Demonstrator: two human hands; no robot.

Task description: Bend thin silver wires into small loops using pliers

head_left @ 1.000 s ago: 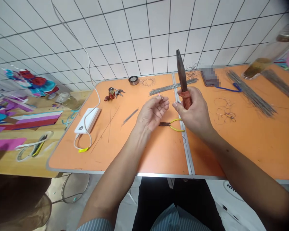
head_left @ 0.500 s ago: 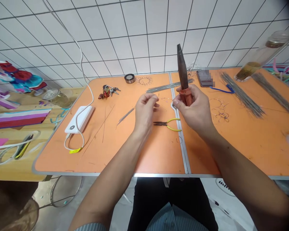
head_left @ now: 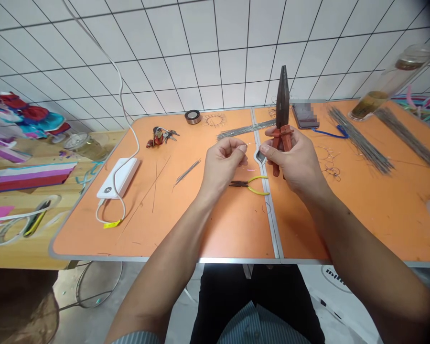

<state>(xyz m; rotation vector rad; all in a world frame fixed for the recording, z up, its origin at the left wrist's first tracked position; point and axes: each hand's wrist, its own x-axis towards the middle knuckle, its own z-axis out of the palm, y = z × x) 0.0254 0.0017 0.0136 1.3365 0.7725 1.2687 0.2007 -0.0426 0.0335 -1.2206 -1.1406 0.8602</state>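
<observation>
My right hand (head_left: 296, 155) is wrapped around red-handled pliers (head_left: 283, 102), whose dark jaws point upward and look closed or nearly so. Thumb and forefinger of my left hand (head_left: 224, 160) pinch a short thin wire (head_left: 250, 143), its end sticking out to the right, towards my right hand. The pliers' jaws stand clear above that wire. On the orange table below lie yellow-handled needle-nose pliers (head_left: 252, 184), just under my left hand. A small bundle of short wires (head_left: 188, 172) rests left of my left hand.
Long wire bundles lie at the back (head_left: 243, 129) and right (head_left: 361, 141). Bent wire rings (head_left: 331, 173), a phone (head_left: 304, 116), keys (head_left: 164, 136), tape (head_left: 192, 116) and a white power bank (head_left: 118, 178) share the orange table (head_left: 157, 234). A tilted glass jar (head_left: 369, 103) stands at the far right.
The red-handled pliers have shifted right and turned so both handles show, spread apart. My left hand has moved slightly right, and the wire end now shows beyond its fingertips.
</observation>
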